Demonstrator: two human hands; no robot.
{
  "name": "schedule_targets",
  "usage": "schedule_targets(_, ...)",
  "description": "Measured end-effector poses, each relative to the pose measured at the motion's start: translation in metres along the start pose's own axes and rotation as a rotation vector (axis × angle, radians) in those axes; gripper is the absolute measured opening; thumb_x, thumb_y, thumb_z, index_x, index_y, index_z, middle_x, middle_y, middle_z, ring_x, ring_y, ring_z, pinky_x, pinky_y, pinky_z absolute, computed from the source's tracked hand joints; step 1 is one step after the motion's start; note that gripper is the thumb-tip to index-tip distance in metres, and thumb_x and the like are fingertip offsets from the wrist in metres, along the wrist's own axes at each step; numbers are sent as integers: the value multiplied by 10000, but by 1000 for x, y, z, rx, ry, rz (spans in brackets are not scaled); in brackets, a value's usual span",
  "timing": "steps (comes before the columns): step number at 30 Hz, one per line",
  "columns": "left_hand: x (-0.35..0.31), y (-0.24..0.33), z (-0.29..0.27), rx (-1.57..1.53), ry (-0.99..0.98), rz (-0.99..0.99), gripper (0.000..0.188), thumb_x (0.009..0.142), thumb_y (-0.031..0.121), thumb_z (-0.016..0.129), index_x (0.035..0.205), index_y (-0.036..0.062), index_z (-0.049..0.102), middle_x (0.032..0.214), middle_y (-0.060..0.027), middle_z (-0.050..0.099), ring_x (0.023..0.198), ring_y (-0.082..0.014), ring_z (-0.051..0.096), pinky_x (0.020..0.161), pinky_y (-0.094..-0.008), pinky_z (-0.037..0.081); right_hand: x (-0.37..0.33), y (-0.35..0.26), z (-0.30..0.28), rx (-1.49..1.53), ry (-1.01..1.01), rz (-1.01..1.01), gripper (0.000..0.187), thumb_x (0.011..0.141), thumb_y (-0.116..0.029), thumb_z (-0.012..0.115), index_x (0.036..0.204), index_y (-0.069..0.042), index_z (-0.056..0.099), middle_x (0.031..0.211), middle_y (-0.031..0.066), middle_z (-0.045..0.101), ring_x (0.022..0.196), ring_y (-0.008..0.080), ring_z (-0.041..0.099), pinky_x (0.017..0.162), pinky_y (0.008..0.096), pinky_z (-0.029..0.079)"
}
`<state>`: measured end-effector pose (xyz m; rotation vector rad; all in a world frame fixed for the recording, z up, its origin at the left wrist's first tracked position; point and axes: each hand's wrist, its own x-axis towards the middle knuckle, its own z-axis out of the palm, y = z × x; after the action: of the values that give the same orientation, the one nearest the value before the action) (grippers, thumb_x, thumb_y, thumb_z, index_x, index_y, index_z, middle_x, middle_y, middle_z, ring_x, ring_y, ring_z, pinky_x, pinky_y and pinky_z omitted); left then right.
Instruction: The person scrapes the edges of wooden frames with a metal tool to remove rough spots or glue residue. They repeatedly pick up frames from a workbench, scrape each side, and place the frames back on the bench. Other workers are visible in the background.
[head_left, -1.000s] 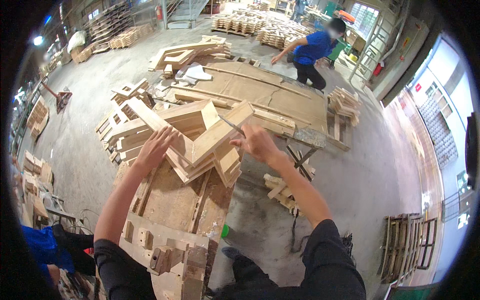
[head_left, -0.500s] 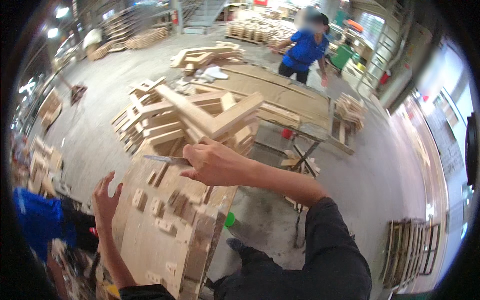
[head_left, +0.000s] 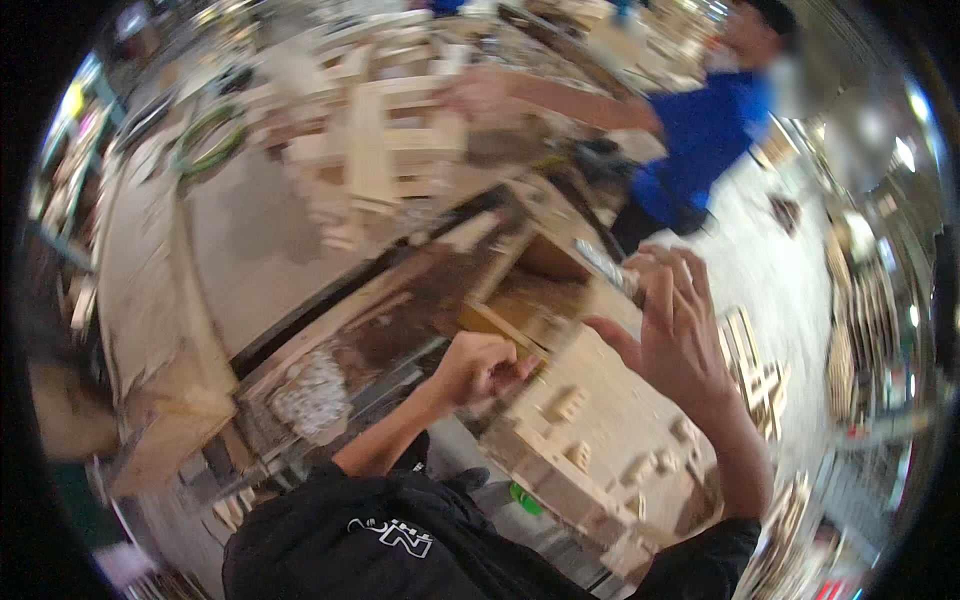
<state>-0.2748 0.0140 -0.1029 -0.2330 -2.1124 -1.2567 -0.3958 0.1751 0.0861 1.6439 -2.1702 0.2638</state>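
Observation:
My right hand (head_left: 680,320) is raised above the right part of the bench, with its thumb apart from its bent fingers. A narrow grey knife-like tool (head_left: 602,262) sticks out leftward from it; the grip is partly hidden. My left hand (head_left: 478,368) is closed beside the near corner of an open wooden box (head_left: 492,322). Whatever is in its curled fingers is too blurred to make out. Small wooden blocks with holes (head_left: 568,404) lie on the pale wooden bench top (head_left: 610,375) below my right hand.
A person in blue (head_left: 690,150) reaches over stacked wooden pieces (head_left: 375,140) at the far side. A brown-covered table (head_left: 245,240) stands to the left, a coiled green hose (head_left: 210,140) on it. A whitish clump (head_left: 312,395) sits near its edge. Wooden frames (head_left: 755,375) lie at right.
The view has swung round, bringing the wooden box and a nearer person in blue into sight. My left hand has gone from open to closed beside the box. The tool stays at my right hand.

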Motion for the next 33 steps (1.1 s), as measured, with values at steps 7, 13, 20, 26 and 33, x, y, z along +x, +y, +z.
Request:
schedule_targets(7, -71, -39, -137, 317, 472, -188, 345, 758, 65, 775, 568, 81, 487, 502, -61, 488, 417, -215, 478, 405, -316, 349, 286, -61, 179, 26, -121, 85, 999, 715, -787, 555, 1102, 132, 487, 1055, 255, 608, 1001, 395, 610, 857, 498, 464)
schedule_targets(13, -97, -54, -199, 497, 640, -358, 292, 800, 68, 728, 578, 48, 539, 531, -74, 559, 453, -188, 559, 443, -281, 403, 371, -81, 286, -32, -323, 195, 967, 690, -711, 645, 1072, 169, 530, 1047, 299, 627, 999, 402, 641, 821, 456, 518)
schedule_targets(20, -112, -75, -202, 469, 703, -357, 294, 763, 89, 760, 571, 63, 538, 510, -72, 508, 418, -219, 478, 415, -328, 349, 352, -73, 280, 154, -247, 417, 772, 672, -503, 740, 1045, 146, 552, 1037, 297, 622, 954, 379, 647, 817, 425, 519)
schedule_targets(26, -90, -69, -199, 463, 636, -249, 263, 760, 76, 760, 595, 58, 556, 527, -75, 532, 434, -218, 507, 418, -323, 375, 244, -15, 184, 522, -47, 337, 709, 647, -359, 799, 1092, 89, 477, 936, 272, 624, 884, 365, 647, 767, 451, 510)
schedule_targets(33, -15, -37, -169, 602, 336, -2, 308, 753, 78, 756, 1042, 65, 651, 1031, -107, 651, 972, -269, 613, 820, -372, 500, 48, -39, 29, 8, -486, -147, 515, 684, -224, 763, 1007, 48, 468, 862, 178, 547, 924, 354, 530, 825, 434, 432)
